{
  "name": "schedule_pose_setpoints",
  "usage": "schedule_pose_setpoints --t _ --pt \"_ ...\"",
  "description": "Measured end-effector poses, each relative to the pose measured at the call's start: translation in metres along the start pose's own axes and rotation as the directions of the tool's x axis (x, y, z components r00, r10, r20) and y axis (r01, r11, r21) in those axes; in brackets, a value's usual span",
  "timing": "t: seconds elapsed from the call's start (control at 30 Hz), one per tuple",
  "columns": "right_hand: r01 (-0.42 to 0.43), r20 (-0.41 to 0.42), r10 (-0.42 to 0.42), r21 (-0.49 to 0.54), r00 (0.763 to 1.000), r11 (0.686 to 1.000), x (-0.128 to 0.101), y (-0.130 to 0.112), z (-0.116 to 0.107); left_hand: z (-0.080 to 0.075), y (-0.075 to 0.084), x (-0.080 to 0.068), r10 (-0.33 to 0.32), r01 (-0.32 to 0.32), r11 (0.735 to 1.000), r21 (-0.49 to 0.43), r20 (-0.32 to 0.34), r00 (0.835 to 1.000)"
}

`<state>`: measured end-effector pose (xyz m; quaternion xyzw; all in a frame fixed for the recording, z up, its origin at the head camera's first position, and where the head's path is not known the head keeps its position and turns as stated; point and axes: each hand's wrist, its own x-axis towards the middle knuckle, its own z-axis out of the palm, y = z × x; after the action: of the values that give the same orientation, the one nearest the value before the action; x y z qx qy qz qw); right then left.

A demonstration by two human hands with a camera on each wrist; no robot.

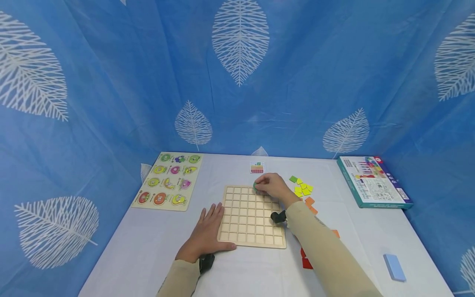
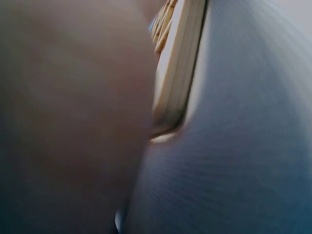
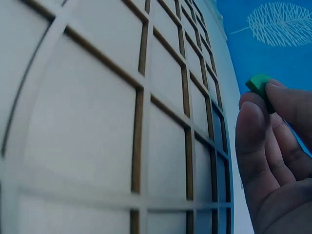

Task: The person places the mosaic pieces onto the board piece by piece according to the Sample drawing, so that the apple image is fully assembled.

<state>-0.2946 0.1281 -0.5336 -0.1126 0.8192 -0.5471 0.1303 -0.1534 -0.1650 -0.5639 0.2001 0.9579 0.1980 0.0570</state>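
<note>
Pale wooden grid board (image 1: 252,216): all visible cells empty. Left hand (image 1: 206,235) flat, fingers straight, steadying its near edge. Right hand (image 1: 272,187) pinches a small green square tile (image 3: 259,85) over the far row. Yellow and orange tiles (image 1: 303,189) wait just beyond the right hand.

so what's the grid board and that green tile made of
The grid board looks like pale unfinished wood: matte, light tan, with thin raised slats forming square cells. The green tile, pinched in the right hand, seems painted wood or plastic; its solid opaque colour leaves that open.
</note>
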Motion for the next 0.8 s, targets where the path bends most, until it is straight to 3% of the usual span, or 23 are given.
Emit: schedule_pose_setpoints --t 0.33,0.8 --pt "-0.020 -0.022 0.022 0.076 1.000 0.997 0.006 -0.003 0.015 0.001 -0.002 0.000 -0.009 0.009 1.000 0.030 0.018 1.000" --pt "-0.019 -0.003 0.019 0.052 1.000 0.998 0.011 -0.010 0.030 0.002 -0.003 0.000 -0.001 0.001 0.999 0.036 0.009 1.000"
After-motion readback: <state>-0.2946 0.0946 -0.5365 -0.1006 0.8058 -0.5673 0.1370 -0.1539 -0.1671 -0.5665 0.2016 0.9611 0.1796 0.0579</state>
